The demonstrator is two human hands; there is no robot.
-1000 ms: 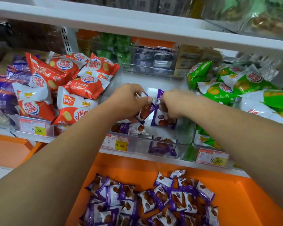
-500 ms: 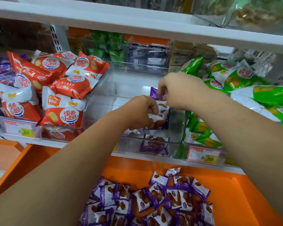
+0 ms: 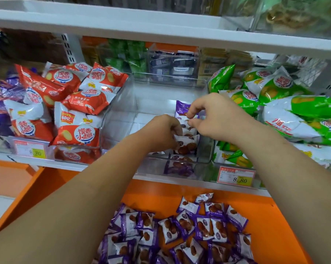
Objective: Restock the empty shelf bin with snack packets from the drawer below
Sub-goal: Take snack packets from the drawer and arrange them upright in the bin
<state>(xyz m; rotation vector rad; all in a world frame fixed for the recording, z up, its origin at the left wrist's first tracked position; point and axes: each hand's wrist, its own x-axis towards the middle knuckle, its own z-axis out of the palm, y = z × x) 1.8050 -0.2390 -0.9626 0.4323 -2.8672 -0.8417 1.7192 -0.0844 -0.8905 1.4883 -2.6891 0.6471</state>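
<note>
A clear plastic shelf bin [image 3: 120, 113] sits between red and green snack bags. Against its right front corner stands a short row of purple-and-white snack packets [image 3: 186, 144]. My left hand [image 3: 160, 133] is inside the bin, fingers closed on the front packets of that row. My right hand [image 3: 210, 113] hovers just behind it, fingertips pinching the top edge of a purple packet [image 3: 181, 108] at the back of the row. Below the shelf, the orange drawer [image 3: 275, 216] holds a loose pile of several of the same purple packets [image 3: 179, 233].
Red snack bags [image 3: 75, 111] fill the bin to the left and green ones [image 3: 286, 111] the bin to the right. A white shelf board [image 3: 122, 25] runs overhead. Price tags [image 3: 236, 177] line the shelf front.
Both hands have gone deeper and to the right in the bin with the packets, which now stand upright in a row against the right wall. The camera has shifted left.
</note>
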